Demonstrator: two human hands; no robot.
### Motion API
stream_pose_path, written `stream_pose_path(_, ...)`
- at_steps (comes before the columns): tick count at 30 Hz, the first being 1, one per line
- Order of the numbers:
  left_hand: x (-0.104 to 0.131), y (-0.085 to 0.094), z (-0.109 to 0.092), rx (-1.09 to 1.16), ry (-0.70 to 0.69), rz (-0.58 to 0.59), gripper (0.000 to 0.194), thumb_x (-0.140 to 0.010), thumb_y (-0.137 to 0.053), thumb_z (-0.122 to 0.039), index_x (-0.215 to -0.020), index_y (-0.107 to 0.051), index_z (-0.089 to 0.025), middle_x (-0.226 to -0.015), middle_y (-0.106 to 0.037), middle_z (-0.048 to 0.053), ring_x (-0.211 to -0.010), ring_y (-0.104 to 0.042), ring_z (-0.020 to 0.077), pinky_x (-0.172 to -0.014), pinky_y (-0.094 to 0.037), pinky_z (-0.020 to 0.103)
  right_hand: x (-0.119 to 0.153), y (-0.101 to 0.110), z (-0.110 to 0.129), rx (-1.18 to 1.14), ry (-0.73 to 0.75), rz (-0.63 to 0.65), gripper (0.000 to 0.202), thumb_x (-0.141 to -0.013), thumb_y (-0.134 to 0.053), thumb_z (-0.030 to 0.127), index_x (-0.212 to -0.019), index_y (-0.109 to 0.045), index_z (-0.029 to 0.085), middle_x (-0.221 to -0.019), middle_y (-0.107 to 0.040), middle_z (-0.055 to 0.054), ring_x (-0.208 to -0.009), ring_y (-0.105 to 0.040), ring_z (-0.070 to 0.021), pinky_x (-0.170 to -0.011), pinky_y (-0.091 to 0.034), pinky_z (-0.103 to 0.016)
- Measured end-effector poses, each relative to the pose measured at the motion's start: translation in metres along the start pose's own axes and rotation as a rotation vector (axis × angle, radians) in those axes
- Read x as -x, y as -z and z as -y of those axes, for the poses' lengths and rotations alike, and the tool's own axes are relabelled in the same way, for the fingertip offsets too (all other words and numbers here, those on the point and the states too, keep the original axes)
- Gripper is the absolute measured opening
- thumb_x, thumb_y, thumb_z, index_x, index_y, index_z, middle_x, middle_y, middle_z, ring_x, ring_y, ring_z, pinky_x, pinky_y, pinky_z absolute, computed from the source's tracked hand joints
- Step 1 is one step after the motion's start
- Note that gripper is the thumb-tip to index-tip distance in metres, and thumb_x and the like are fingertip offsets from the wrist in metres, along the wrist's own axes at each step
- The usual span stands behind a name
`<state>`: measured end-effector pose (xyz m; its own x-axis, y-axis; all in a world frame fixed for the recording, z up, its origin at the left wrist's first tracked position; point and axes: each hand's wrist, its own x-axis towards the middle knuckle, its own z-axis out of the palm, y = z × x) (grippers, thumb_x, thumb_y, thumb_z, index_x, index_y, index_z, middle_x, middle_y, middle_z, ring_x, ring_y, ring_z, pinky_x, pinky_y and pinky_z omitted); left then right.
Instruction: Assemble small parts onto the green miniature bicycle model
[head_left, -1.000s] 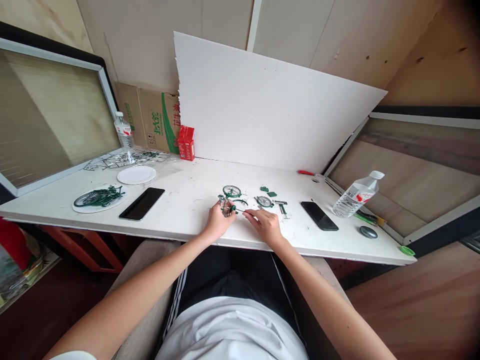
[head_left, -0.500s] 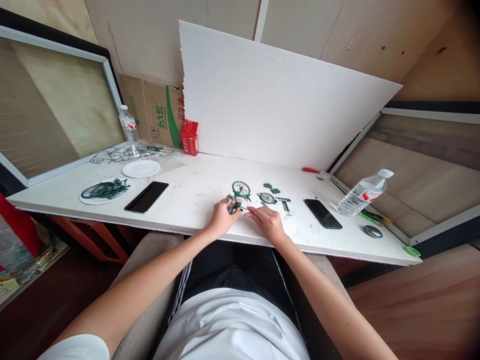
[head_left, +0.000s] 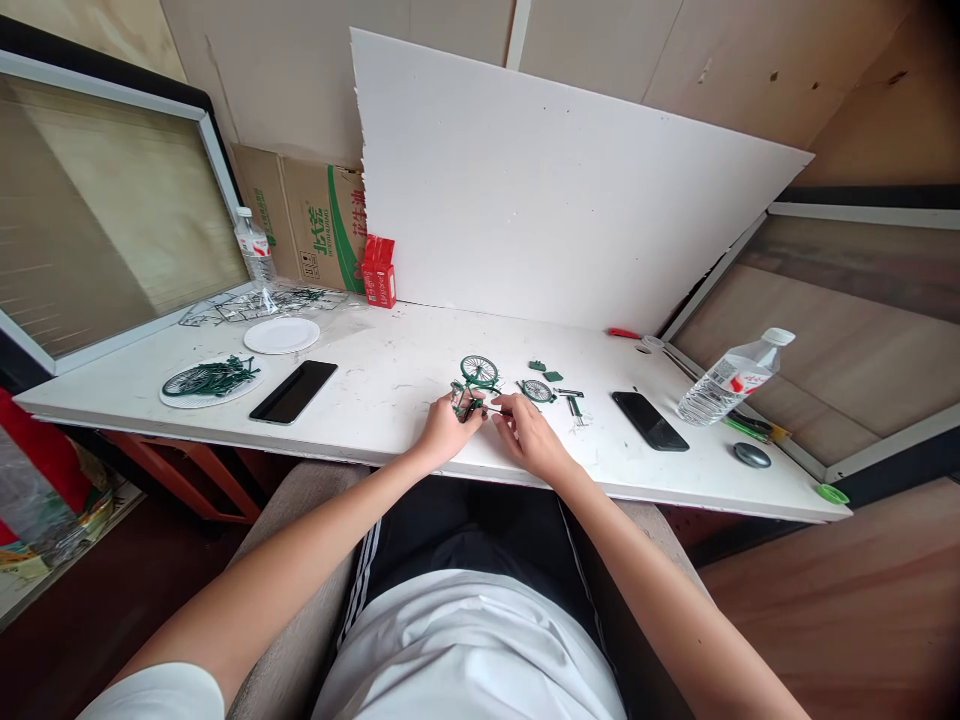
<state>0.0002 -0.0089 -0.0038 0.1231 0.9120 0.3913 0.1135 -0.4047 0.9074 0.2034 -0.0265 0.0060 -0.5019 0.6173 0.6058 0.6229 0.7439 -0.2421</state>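
My left hand (head_left: 444,432) is closed on a partly built green model bicycle (head_left: 478,371), low over the table's front edge. One spoked wheel rises beyond the fingers; part of the frame is hidden behind them. Facing it, my right hand (head_left: 527,432) pinches a thin dark rod-like tool (head_left: 495,410), its tip against the bicycle's frame. Fingers cover the tool's other end. Just beyond my right hand lie a loose spoked wheel (head_left: 536,391), two small green pieces (head_left: 553,377) and a T-shaped green part (head_left: 574,407).
A plate of green parts (head_left: 214,378), a white plate (head_left: 281,335) and a phone (head_left: 294,391) lie left. Another phone (head_left: 649,420), a water bottle (head_left: 731,378) and a grey oval object (head_left: 751,455) are right. A white board (head_left: 570,190) leans behind.
My right hand has shifted its finger grip on the tool, with the fingers now more curled and raised. My left hand keeps hold of the bicycle. The view has tilted slightly.
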Motion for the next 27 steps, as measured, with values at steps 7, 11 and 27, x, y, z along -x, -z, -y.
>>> stream_pose_path(7,-0.001,-0.001,0.005,0.077,0.06,0.005,0.026,-0.089,-0.07,-0.019,-0.114,-0.074,-0.015,-0.105,-0.082,0.014,-0.098,-0.08,0.0273,-0.092,-0.061,0.038,0.003,-0.007,-0.009,0.003,0.009,-0.027,0.032,-0.111,-0.039,0.029,-0.142,-0.039,0.022,-0.123,-0.061,-0.017,-0.104,-0.065,-0.0297,-0.088,-0.059,-0.049)
stream_pose_path(11,-0.001,-0.002,0.006,0.051,0.05,-0.002,0.025,-0.089,-0.069,-0.018,-0.114,-0.075,-0.015,-0.104,-0.082,0.014,-0.099,-0.08,0.0271,-0.091,-0.061,0.038,0.003,-0.008,-0.008,0.018,0.003,-0.013,0.029,-0.111,-0.041,0.03,-0.139,-0.04,0.022,-0.121,-0.061,-0.017,-0.105,-0.064,-0.0298,-0.088,-0.059,-0.048)
stream_pose_path(27,-0.002,-0.001,0.011,0.048,0.026,-0.034,0.026,-0.088,-0.069,-0.019,-0.114,-0.075,-0.015,-0.108,-0.081,0.015,-0.099,-0.079,0.0251,-0.094,-0.061,0.038,0.0,-0.005,0.0,0.15,0.041,0.029,0.013,-0.112,-0.035,0.023,-0.117,-0.047,0.02,-0.104,-0.062,-0.013,-0.089,-0.06,-0.0264,-0.077,-0.054,-0.041)
